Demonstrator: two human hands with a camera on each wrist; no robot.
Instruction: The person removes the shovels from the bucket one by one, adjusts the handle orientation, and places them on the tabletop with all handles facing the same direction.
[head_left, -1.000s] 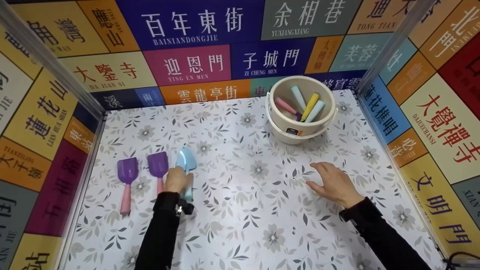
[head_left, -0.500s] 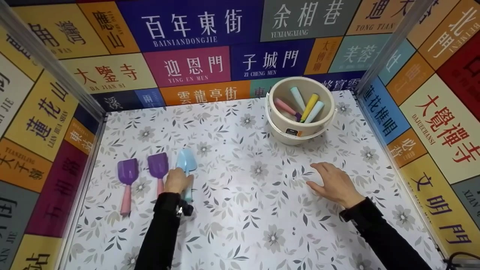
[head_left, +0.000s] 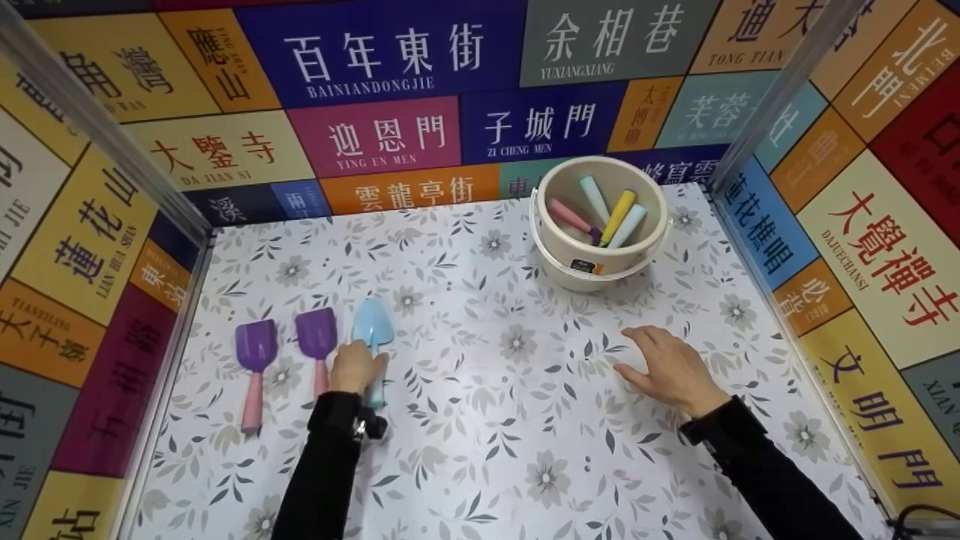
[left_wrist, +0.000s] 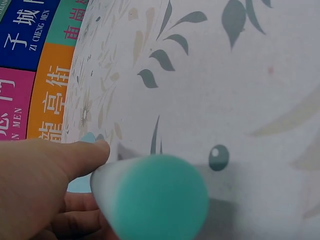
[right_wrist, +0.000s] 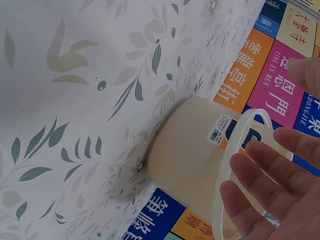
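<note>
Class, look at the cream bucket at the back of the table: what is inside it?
Inside the bucket four handles lean together: pink, yellow and two light blue. Their lower ends are hidden by the bucket's wall.

Counter [head_left: 480, 390]: white covering printed with grey leaves and pale flowers.
Light-blue plastic scoop with teal handle [head_left: 373, 330]: gripped in the left hand [head_left: 355, 367].
Two purple plastic scoops with pink handles [head_left: 316, 341] [head_left: 255, 360]: just left of that hand.
Cream plastic bucket [head_left: 600, 259]: beyond the right hand [head_left: 671, 371], holding pink, blue and yellow handles.
Walls: panels in navy, magenta, orange, yellow, teal, with white lettering.
</note>
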